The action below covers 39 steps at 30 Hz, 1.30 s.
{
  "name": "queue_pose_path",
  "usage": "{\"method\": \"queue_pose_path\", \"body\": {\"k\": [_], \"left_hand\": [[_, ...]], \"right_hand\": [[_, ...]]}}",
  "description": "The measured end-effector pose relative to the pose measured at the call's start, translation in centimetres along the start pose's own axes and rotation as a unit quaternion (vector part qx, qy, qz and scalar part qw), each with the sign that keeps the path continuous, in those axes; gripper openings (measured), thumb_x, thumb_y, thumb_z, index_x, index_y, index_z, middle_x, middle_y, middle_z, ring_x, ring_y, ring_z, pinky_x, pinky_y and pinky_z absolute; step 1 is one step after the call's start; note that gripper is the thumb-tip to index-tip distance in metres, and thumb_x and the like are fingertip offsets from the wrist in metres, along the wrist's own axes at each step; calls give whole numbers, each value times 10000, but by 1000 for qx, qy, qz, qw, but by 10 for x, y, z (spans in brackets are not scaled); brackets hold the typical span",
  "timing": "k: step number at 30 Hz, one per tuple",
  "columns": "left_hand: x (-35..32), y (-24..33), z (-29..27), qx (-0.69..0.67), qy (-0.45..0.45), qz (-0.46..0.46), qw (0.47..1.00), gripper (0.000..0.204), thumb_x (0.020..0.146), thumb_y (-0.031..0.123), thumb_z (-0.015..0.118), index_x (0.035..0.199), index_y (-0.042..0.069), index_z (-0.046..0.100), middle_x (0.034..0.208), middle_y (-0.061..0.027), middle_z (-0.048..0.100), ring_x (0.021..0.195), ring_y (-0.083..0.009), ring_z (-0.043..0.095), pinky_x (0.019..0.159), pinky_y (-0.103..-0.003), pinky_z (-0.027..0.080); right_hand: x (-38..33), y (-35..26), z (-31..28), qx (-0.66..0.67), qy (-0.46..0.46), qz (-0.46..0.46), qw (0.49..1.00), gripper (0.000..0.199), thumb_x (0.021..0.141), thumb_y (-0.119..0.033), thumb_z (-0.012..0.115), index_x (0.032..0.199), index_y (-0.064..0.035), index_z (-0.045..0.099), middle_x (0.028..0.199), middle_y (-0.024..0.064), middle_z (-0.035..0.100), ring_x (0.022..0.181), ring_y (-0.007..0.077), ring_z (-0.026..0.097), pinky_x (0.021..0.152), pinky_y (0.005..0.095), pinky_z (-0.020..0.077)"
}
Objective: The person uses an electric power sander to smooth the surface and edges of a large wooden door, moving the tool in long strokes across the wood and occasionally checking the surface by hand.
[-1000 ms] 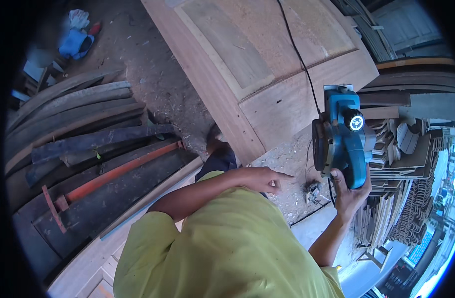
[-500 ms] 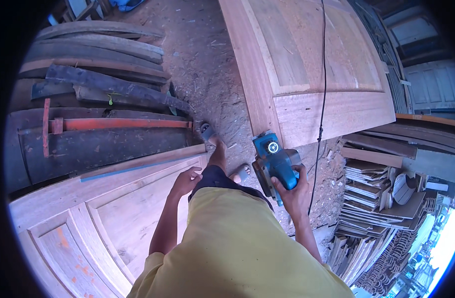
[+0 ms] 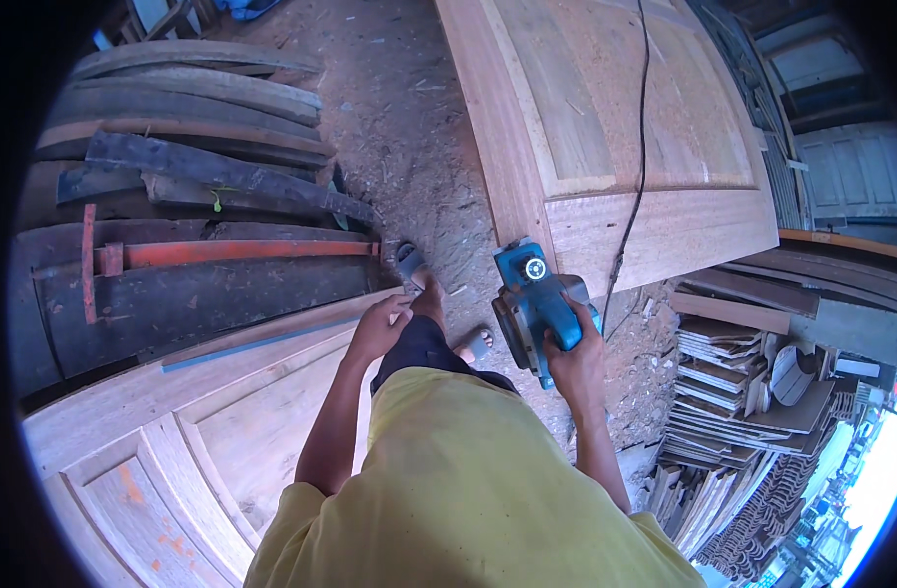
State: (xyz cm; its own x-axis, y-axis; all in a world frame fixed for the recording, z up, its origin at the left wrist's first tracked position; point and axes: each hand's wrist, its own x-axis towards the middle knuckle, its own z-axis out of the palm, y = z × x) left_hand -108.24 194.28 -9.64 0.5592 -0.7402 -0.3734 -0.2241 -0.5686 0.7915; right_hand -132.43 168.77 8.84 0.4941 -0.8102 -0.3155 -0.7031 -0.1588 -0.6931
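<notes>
My right hand [image 3: 578,355] is wrapped round the rear handle of a blue-green electric planer [image 3: 533,312]. The planer's front end sits on the near left corner of a panelled wooden door [image 3: 654,235], at the end of its long side rail. Its rear part extends past the door's edge toward me. My left hand [image 3: 378,328] hangs loosely with the fingers bent and nothing seen in it. It is above another panelled wooden door [image 3: 272,392] on the left, apart from it.
A black power cord [image 3: 643,147] runs across the door on the right. Boards [image 3: 184,98] and an orange bar clamp [image 3: 242,252] lie at left. Stacked wood pieces [image 3: 713,382] stand at right. My sandalled feet [image 3: 475,343] are on the shaving-strewn ground [image 3: 409,147].
The planer and my right hand have moved slightly back toward me. My left hand has risen slightly and turned. The cord has swung at its lower part.
</notes>
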Motion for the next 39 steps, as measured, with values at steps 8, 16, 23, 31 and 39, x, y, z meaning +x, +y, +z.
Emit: {"method": "queue_pose_path", "body": {"k": [8,16,23,31,39], "left_hand": [[3,-11,-1,-2,17,-4,1000,365,1049,217,711,1384,73,688,1189,-137,815,1102,-328,754,890,-424,590],[23,-5,4,-25,14,-5,1000,369,1050,231,702,1384,76,694,1185,-130,814,1108,-333,750,957,-432,571],[37,-16,-11,-56,30,-15,998,370,1051,221,707,1383,58,689,1189,-130,814,1125,-311,758,932,-404,589],[64,-17,-22,-159,-25,-53,986,369,1094,195,676,1435,57,656,1276,-123,775,1203,-225,736,1042,-375,556],[109,65,38,-293,-253,-10,922,477,1110,258,684,1487,-15,583,1403,-164,712,1348,-230,662,1150,-373,511]], "right_hand": [[26,-16,15,6,10,-9,1000,578,876,-46,771,1444,-94,684,1188,287,770,1107,463,760,951,496,590],[73,-38,34,-5,46,-92,995,592,859,-71,754,1445,-57,670,1101,308,774,1042,502,752,917,521,596],[117,-73,46,22,40,-94,995,533,876,-71,767,1391,35,684,1181,307,760,1130,453,757,980,474,576],[166,-105,63,21,59,-110,992,518,891,-95,788,1383,39,699,1106,292,783,1033,406,785,936,444,583],[212,-134,74,17,67,-139,988,456,886,-111,771,1327,1,739,1075,324,770,1041,488,761,897,503,590]]}}
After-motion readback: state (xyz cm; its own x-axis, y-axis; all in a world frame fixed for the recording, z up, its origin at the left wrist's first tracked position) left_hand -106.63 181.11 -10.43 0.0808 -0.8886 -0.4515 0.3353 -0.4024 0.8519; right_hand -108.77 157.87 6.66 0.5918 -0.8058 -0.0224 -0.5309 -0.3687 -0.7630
